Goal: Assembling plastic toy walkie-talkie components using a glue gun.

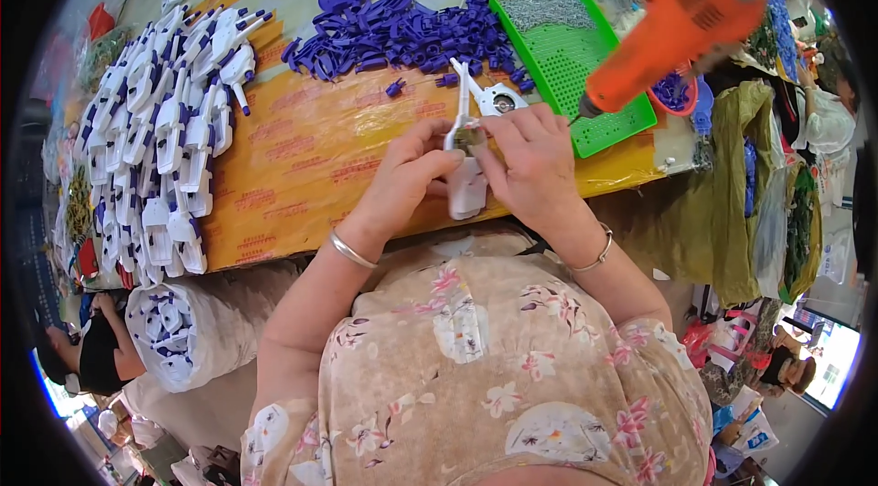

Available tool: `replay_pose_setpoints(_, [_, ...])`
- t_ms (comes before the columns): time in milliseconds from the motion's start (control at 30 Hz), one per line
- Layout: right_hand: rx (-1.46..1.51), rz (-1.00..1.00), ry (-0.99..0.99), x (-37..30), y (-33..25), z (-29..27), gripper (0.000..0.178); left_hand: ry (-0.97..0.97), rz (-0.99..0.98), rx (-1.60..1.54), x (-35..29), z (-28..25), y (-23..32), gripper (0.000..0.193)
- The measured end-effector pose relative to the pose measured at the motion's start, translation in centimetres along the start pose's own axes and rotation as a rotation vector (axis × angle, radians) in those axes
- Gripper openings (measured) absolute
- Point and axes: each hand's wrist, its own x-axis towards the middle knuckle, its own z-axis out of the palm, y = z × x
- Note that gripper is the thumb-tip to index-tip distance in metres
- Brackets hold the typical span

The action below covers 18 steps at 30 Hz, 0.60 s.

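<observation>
Both my hands work on a white plastic housing (467,193) with a long narrow neck, held upright near the table's front edge. My left hand (412,170) closes around its left side, thumb laid across the front. The fingers of my right hand (535,161) pinch its upper right part, where a small greenish-brown insert (468,138) shows. Just beyond my right fingertips lies another white housing piece (503,99) with a round dark metallic part in it. Fingers hide some of the held housing.
An orange power screwdriver (681,24) hangs at right, its tip above a green tray (631,125) containing screws. Small purple plastic parts (393,33) are heaped behind my hands. White-and-purple assembled pieces (169,129) pile up at left. Below them stands a filled white sack (229,326).
</observation>
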Motion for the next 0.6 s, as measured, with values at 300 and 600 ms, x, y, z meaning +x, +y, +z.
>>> replay_pose_setpoints(300, [0.148,-0.024,0.064,0.5,0.5,0.8,0.019,-0.020,0.061,-0.104,-0.5,-2.0,-0.7,0.041])
replay_pose_setpoints(600, [0.215,-0.124,0.078,1.1,0.0,1.9,0.013,0.070,0.159,-0.051,-2.0,-1.5,-0.4,0.037])
